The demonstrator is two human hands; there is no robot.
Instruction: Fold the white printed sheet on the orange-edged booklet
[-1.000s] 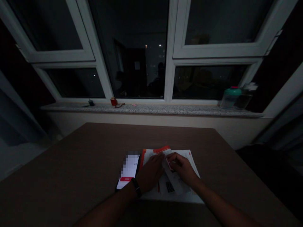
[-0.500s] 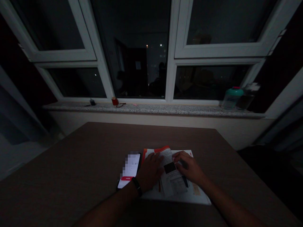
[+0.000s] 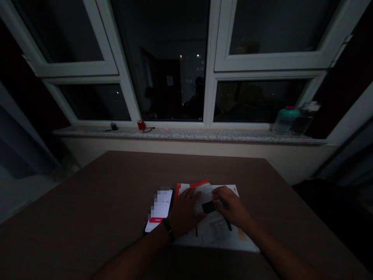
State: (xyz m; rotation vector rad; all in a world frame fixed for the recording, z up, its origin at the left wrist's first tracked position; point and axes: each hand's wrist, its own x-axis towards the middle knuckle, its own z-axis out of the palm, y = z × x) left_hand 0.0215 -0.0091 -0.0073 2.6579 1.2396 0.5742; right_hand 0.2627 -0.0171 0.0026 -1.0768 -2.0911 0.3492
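A magazine or thin booklet (image 3: pixel 212 237) with white pages and red-orange upper edges lies on the brown table, one page lifted and curving. On the page's left side rests my left hand (image 3: pixel 186 210), open, its fingers spread and the thumb toward a dark printed block. My right hand (image 3: pixel 229 204) is curled at the page's right edge, thumb and fingertips closed on the paper. Below it shows a narrow dark shape; I cannot tell whether it is print or an object. Left of the magazine is a lit phone (image 3: pixel 159 210), close to my left wrist, which wears a black band.
The wooden table (image 3: pixel 116 194) reaches toward a granite window sill (image 3: pixel 189 134). On the sill stand a small dark bottle (image 3: pixel 113 126), a red jar (image 3: pixel 141 125), and a clear bottle with a teal lid (image 3: pixel 287 118) beside another container. Dark windows rise behind.
My left hand has flattened and its thumb has spread to the right across the page. My right hand's fingers have shifted slightly at the page edge, and the page lies a little flatter.
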